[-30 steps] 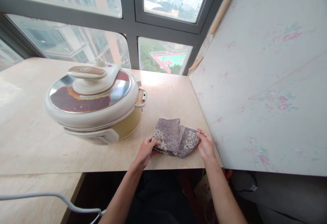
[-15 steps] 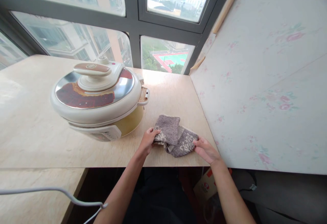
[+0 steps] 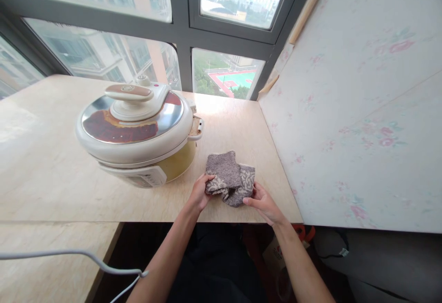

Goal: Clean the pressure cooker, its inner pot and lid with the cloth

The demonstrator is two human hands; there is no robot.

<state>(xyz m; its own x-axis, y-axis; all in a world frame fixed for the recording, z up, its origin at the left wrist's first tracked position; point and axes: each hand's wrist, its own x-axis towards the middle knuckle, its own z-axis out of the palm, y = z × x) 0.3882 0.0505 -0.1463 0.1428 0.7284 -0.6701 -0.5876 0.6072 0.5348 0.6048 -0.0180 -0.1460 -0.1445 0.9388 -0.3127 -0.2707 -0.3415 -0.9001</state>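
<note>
A grey-brown cloth with a cream pattern lies bunched and folded over itself near the counter's front edge. My left hand pinches its left side, thumb on top and fingers partly hidden beneath. At the cloth's lower right edge, my right hand is closed with the thumb in front and the fingers behind the fabric. To the left of the cloth stands a white electric pressure cooker with its lid on; reddish-brown patches mark the shiny lid.
The pale countertop meets a floral-papered wall on the right and grey-framed windows behind. A grey cable crosses the lower left. Below the counter's front edge are dark items and something orange.
My right hand has moved left, carrying the cloth's right end inward, so the cloth is more compact. The left hand stays on its side. The view has shifted slightly.
</note>
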